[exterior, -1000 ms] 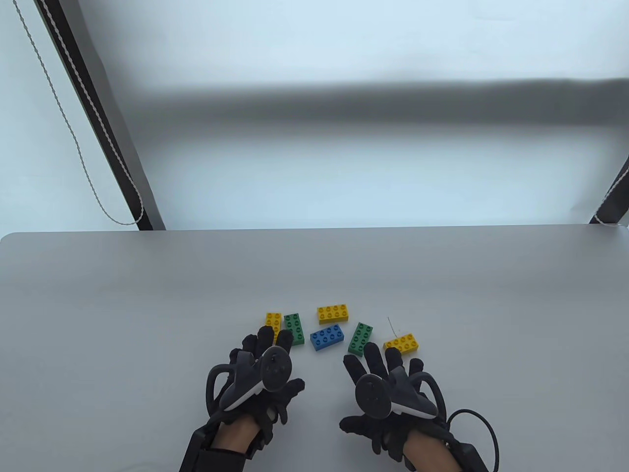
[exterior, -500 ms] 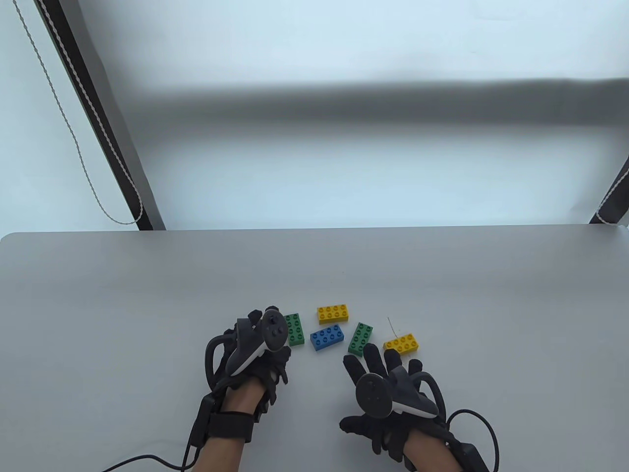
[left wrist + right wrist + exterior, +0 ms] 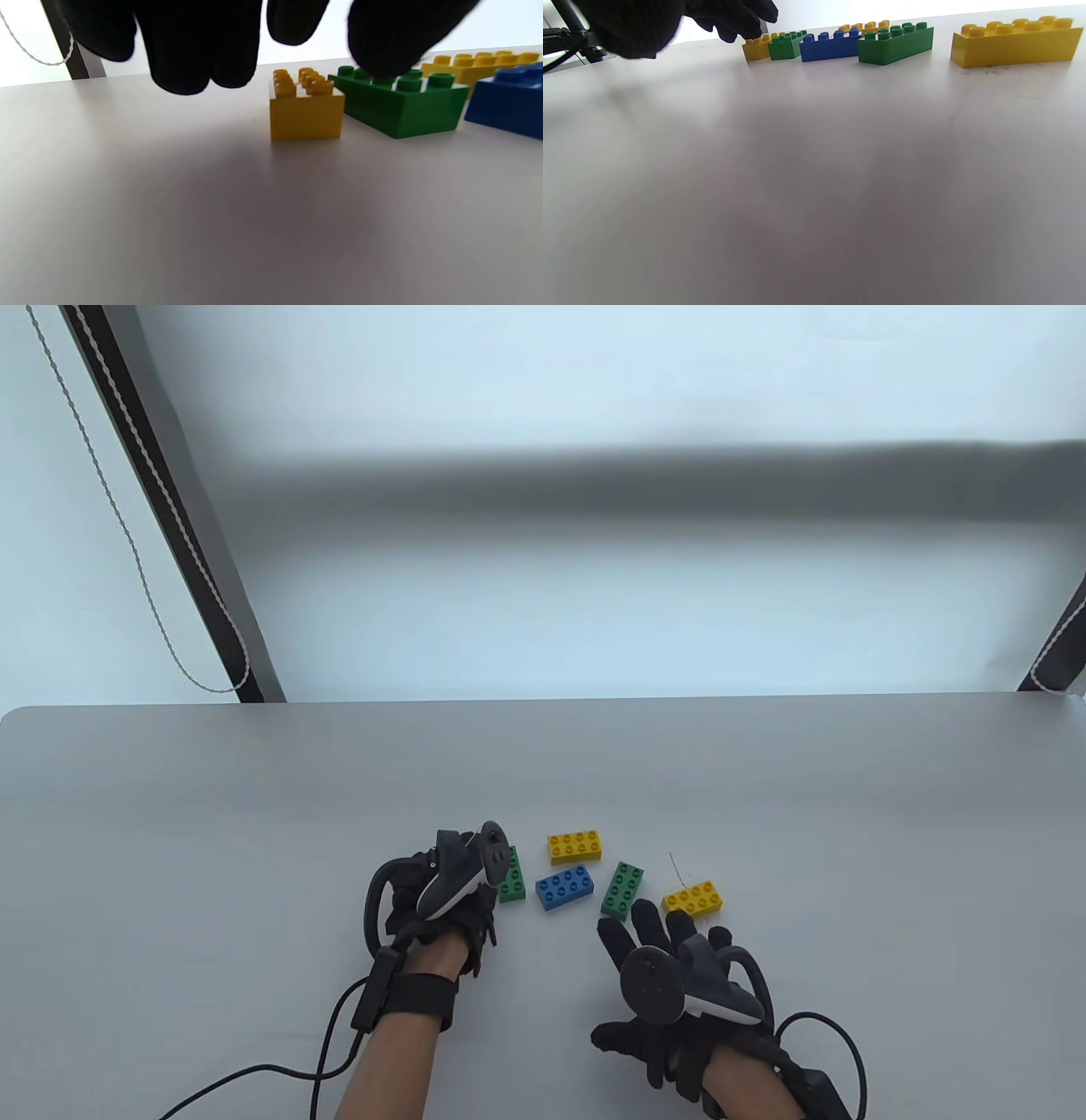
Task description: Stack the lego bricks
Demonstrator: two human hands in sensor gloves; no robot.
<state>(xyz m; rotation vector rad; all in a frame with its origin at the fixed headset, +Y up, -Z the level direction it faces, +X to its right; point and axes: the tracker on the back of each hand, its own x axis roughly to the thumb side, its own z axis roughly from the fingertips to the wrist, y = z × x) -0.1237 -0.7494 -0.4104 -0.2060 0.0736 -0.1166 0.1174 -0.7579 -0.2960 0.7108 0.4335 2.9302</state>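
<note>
Your left hand (image 3: 450,891) hovers with fingers spread over the small yellow brick (image 3: 306,106) and green brick (image 3: 398,101) (gripping neither). Your right hand (image 3: 670,976) rests flat, fingers splayed, on the desk (image 3: 170,831) near another green brick (image 3: 623,889).

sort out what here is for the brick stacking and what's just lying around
For the job:
- yellow bricks
- green bricks
- blue brick
- left hand
- right hand

Lying about:
- beaded cord
- thin wire
</note>
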